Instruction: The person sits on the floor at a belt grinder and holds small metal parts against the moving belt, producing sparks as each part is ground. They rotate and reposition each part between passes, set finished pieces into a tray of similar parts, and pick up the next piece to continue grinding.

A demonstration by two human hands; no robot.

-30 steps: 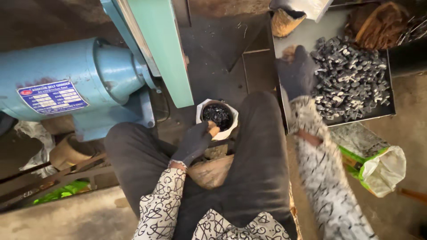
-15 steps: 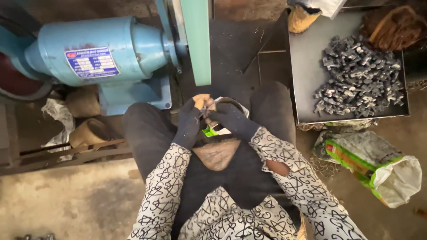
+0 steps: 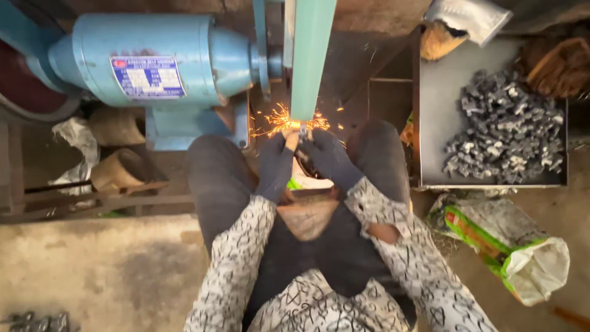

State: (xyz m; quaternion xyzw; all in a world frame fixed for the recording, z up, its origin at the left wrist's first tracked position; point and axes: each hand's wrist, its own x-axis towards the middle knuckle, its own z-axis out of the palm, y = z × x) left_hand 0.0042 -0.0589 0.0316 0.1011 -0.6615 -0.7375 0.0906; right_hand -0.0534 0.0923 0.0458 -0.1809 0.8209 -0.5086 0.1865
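Note:
Both my hands wear dark gloves and meet in front of the teal belt guard [image 3: 311, 55] of a blue bench grinder [image 3: 153, 67]. My left hand [image 3: 276, 163] and my right hand [image 3: 330, 158] together pinch a small metal part [image 3: 303, 129] against the belt. Orange sparks [image 3: 279, 120] fly out to the left of the part. A white cup [image 3: 302, 181] sits on my lap just under my hands, mostly hidden by them.
A grey metal tray [image 3: 433, 117] at the right holds a heap of several small grey metal parts [image 3: 507, 135]. A white and green sack [image 3: 510, 246] lies below the tray. Rags and scrap lie at the left under the motor.
My right hand left the tray and joined the left hand over my lap. Both hands then moved up to the belt, and sparks now fly.

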